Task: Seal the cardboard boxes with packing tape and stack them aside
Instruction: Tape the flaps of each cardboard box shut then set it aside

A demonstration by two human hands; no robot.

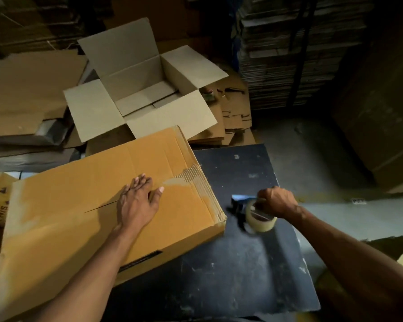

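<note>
A closed brown cardboard box [79,205] lies on the left part of a dark table [242,263]. Its flap seam runs under my left hand [137,201], which presses flat on the box top with straight fingers. Clear tape and torn corrugation show at the box's right edge. To the right of the box, above the table, my right hand [275,201] grips a tape dispenser [249,214] loaded with a roll of clear packing tape. Behind the closed box stands an open box [144,89] with all flaps spread.
Flattened cardboard sheets [28,94] pile up at the left and behind the open box. Tall stacks of flat cartons [289,54] rise at the back right. A large dark carton [382,112] stands at the right on the concrete floor [312,154].
</note>
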